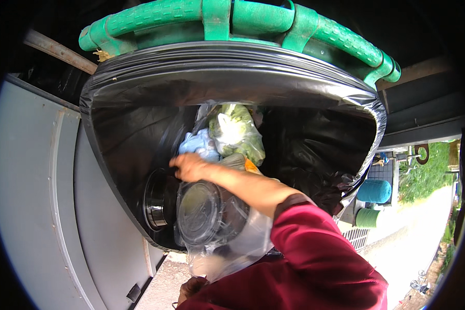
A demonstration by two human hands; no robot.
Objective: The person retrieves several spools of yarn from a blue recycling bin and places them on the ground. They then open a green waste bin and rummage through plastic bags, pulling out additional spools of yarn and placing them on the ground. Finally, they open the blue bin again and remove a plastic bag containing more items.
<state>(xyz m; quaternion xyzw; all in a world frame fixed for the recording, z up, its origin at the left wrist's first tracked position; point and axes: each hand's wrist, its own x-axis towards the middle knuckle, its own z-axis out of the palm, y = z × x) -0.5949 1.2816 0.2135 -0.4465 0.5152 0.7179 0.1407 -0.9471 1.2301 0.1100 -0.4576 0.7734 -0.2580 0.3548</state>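
My right hand [190, 167], blurred, reaches into a bin lined with a black plastic bag [317, 143]. Just below its fingers is a round, shiny black plastic container [155, 201]; whether they touch it is unclear. At the bottom edge my left hand [192, 288], partly hidden by my maroon sleeve, grips a clear plastic bag [252, 232]. A round container with a clear lid [199, 213] shows in or behind that bag. Deeper in the bin lie a crumpled light-blue item [199, 144] and a clear bag of green leafy matter [236, 133].
A green plastic handle bar [255, 17] spans the bin's far side. Grey metal panels [31, 186] stand at the left. To the right are a blue spool of cord [374, 190], a green spool [367, 217], a floor grate [355, 238] and sunlit paving.
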